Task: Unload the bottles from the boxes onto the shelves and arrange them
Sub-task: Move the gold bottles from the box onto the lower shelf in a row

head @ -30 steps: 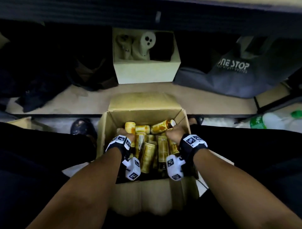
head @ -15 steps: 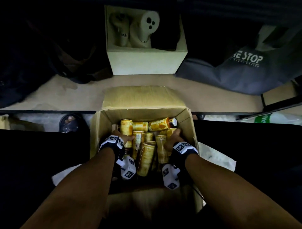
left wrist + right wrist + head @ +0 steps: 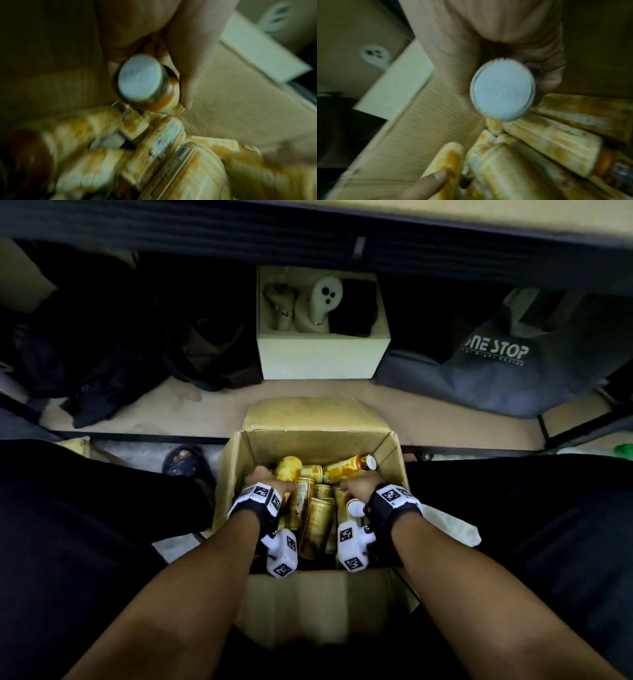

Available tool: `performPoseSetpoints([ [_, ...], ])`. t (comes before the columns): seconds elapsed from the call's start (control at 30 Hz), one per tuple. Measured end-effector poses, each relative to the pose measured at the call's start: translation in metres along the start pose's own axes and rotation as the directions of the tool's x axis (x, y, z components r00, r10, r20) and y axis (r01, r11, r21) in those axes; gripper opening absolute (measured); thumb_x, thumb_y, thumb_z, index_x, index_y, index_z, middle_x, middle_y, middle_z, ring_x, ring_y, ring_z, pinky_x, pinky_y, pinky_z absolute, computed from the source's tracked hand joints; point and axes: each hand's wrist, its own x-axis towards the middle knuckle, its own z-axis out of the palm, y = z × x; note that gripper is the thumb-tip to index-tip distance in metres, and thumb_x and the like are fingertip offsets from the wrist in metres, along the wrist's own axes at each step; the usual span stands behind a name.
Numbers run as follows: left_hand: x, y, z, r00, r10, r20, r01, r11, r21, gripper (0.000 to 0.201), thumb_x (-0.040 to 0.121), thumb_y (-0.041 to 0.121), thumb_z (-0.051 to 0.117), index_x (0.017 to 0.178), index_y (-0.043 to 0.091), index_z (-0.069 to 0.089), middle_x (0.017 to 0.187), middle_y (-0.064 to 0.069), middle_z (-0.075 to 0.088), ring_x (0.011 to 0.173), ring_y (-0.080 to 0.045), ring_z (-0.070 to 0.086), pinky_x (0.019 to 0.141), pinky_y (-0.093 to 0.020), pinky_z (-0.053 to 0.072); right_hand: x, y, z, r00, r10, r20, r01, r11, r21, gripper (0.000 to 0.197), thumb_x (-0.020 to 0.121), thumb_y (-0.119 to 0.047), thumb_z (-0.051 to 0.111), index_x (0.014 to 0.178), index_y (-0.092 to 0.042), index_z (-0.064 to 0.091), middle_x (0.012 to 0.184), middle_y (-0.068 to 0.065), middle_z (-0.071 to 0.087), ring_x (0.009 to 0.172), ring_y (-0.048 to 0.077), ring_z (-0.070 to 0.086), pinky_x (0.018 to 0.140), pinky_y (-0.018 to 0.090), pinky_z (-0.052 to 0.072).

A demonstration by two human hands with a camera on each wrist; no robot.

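Note:
An open cardboard box (image 3: 394, 453) between my knees holds several yellow-labelled bottles (image 3: 318, 522) lying in a heap. My left hand (image 3: 265, 479) grips one yellow bottle (image 3: 289, 469) at the box's left side; the left wrist view shows its white cap (image 3: 139, 77) under my curled fingers. My right hand (image 3: 358, 486) grips another bottle whose white cap (image 3: 354, 507) points back at my wrist; in the right wrist view that cap (image 3: 502, 90) fills the centre. One bottle (image 3: 346, 465) lies crosswise at the box's far end.
A low shelf board (image 3: 219, 412) runs beyond the box. On it stand a white box (image 3: 322, 357) with ghost figures, dark clothes (image 3: 102, 378) at left and a grey "ONE STOP" bag (image 3: 493, 361) at right. My dark-trousered legs flank the box.
Both hands have closed round bottles and begun lifting them; the right bottle's white cap now shows by my wrist. The head view has tilted back up.

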Motion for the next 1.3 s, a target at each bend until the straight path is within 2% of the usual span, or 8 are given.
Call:
performPoseSetpoints([
  [0.13,-0.03,0.018,-0.017,0.979,0.122,-0.166,-0.113,0.992,0.059,0.07,0.063,0.041,0.087,0.121,0.013,0.062,0.121,-0.014,0.063,0.11,-0.033,0.06,0.087,-0.033,0.049,-0.022,-0.021,-0.004,0.997,-0.028,-0.073,0.032,0.998,0.056,0.065,0.07,-0.032,0.079,0.122,-0.004,0.053,0.113,0.011,0.061,0.104,0.031,0.061,0.091,0.04,0.054],
  [0.43,-0.082,0.046,-0.072,0.808,0.448,-0.383,-0.474,0.88,0.029,0.065,0.061,0.024,0.087,0.116,0.022,0.054,0.103,-0.008,0.066,0.102,-0.029,0.059,0.084,-0.031,0.049,-0.074,-0.07,-0.038,0.935,-0.332,-0.128,0.324,0.943,-0.076,0.044,0.063,-0.033,0.083,0.089,-0.011,0.055,0.099,0.009,0.066,0.089,0.027,0.066,0.078,0.044,0.059],
  [0.5,-0.097,0.053,-0.087,0.746,0.504,-0.435,-0.571,0.821,-0.027,0.07,0.059,0.02,0.089,0.119,0.023,0.053,0.105,-0.007,0.064,0.097,-0.024,0.057,0.084,-0.027,0.047,-0.091,-0.078,-0.049,0.899,-0.398,-0.183,0.38,0.917,-0.123,0.047,0.066,-0.027,0.083,0.101,-0.012,0.055,0.1,0.007,0.062,0.092,0.024,0.063,0.083,0.037,0.056],
  [0.6,-0.122,0.066,-0.11,0.64,0.587,-0.495,-0.703,0.707,-0.07,0.079,0.054,0.024,0.092,0.123,0.027,0.051,0.11,-0.003,0.064,0.102,-0.018,0.055,0.09,-0.024,0.044,-0.124,-0.095,-0.069,0.795,-0.542,-0.273,0.484,0.838,-0.254,0.063,0.066,-0.032,0.084,0.123,-0.018,0.061,0.119,0.004,0.062,0.11,0.022,0.058,0.092,0.029,0.049],
  [0.77,-0.169,0.091,-0.158,0.499,0.664,-0.557,-0.845,0.514,-0.144,0.076,0.045,0.035,0.094,0.113,0.021,0.062,0.107,0.0,0.071,0.1,-0.009,0.065,0.093,-0.035,0.054,-0.192,-0.126,-0.109,0.623,-0.727,-0.29,0.649,0.687,-0.327,0.06,0.062,-0.038,0.086,0.118,-0.032,0.065,0.118,-0.001,0.061,0.105,0.02,0.06,0.088,0.035,0.054],
  [0.97,-0.23,0.129,-0.223,0.36,0.732,-0.578,-0.933,0.287,-0.218,0.069,0.043,0.04,0.091,0.103,0.013,0.071,0.097,0.002,0.075,0.092,-0.008,0.07,0.087,-0.037,0.057,-0.261,-0.165,-0.155,0.438,-0.841,-0.317,0.875,0.48,-0.065,0.069,0.054,-0.024,0.093,0.117,-0.018,0.063,0.1,0.003,0.071,0.091,0.018,0.069,0.082,0.04,0.058],
  [1.13,-0.268,0.168,-0.274,0.232,0.759,-0.609,-0.973,0.176,-0.152,0.058,0.055,0.028,0.092,0.106,0.012,0.07,0.097,0.001,0.075,0.091,-0.011,0.071,0.085,-0.038,0.058,-0.286,-0.201,-0.182,0.235,-0.857,-0.459,0.967,0.255,0.02,0.038,0.06,-0.025,0.09,0.09,-0.009,0.072,0.09,0.004,0.075,0.083,0.012,0.069,0.074,0.03,0.054],
  [1.3,-0.256,0.197,-0.302,0.278,0.767,-0.579,-0.957,0.273,-0.098,0.046,0.055,0.023,0.091,0.097,0.014,0.073,0.094,0.001,0.075,0.092,-0.015,0.071,0.086,-0.041,0.057,-0.275,-0.238,-0.188,0.22,-0.874,-0.433,0.966,0.256,-0.026,0.035,0.065,-0.017,0.087,0.096,-0.011,0.071,0.093,0.0,0.075,0.091,0.015,0.071,0.089,0.042,0.056],
])
